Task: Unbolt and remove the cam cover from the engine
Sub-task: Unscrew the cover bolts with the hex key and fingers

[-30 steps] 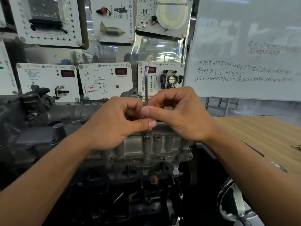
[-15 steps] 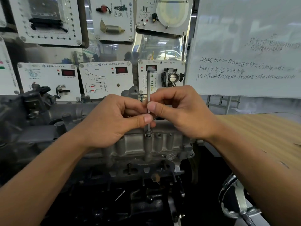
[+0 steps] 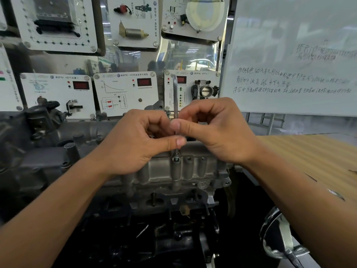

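A grey metal engine [image 3: 173, 173] stands in front of me, its cam cover [image 3: 193, 163] along the top edge. A thin L-shaped hex key [image 3: 175, 93] stands upright with its tip in a bolt [image 3: 176, 158] on the cover's near edge. My left hand [image 3: 135, 146] pinches the key's shaft between thumb and curled fingers. From the other side my right hand [image 3: 218, 130] pinches the same shaft just above, thumb pointing left. The middle of the shaft is hidden by my fingers.
Training display panels [image 3: 125, 93] with gauges and a throttle body hang on the wall behind the engine. A whiteboard [image 3: 293, 59] with handwriting stands at the right. A wooden tabletop [image 3: 313, 151] lies to the right, and a chrome rounded part [image 3: 276, 242] sits at lower right.
Both hands stay on the hex key; thumbs and fingers have shifted slightly around the shaft as it turns. The key's bent top end now points another way. The view dropped a little.
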The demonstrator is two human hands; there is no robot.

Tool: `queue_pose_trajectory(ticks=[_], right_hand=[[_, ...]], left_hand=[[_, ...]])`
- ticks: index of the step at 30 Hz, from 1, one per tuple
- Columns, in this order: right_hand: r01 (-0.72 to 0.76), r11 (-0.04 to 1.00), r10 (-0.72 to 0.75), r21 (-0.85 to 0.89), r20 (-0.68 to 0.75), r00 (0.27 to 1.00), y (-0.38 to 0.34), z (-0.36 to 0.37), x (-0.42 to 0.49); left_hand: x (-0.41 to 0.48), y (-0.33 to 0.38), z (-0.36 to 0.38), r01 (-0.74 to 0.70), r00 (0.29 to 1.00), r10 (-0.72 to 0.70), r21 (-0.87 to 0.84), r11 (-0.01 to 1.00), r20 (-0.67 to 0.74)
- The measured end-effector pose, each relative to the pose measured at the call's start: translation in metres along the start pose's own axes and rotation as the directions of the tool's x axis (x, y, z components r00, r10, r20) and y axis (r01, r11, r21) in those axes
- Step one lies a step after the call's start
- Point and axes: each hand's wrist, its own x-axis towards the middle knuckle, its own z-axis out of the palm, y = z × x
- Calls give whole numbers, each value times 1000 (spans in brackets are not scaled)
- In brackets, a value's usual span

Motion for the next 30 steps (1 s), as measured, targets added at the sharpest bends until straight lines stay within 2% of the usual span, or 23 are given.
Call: queue_pose_trajectory(ticks=[4,9,14,20,26,30], right_hand=[[-8,1000,8,6,53,999,-1,0,0],[-11,999,4,49,143,990,-2,-2,0],[2,997,-11,71,129,992,-2,-2,0],[14,1000,-14,2,16,1000,-1,-1,0],[0,999,2,-33,54,999,-2,0,-1],[1,1000,0,-11,135,991,-3,-3,-1]], left_hand=[[-3,4,-1,-6,997,9,-42,999,74],[-4,7,-4,4,995,5,-87,996,102],[-3,7,-1,-13,998,16,-59,998,57],[-2,6,2,-18,1000,17,-41,999,-24],[-2,4,3,-18,998,16,-32,999,-57],[-3,4,-1,-2,999,3,-32,999,40]])
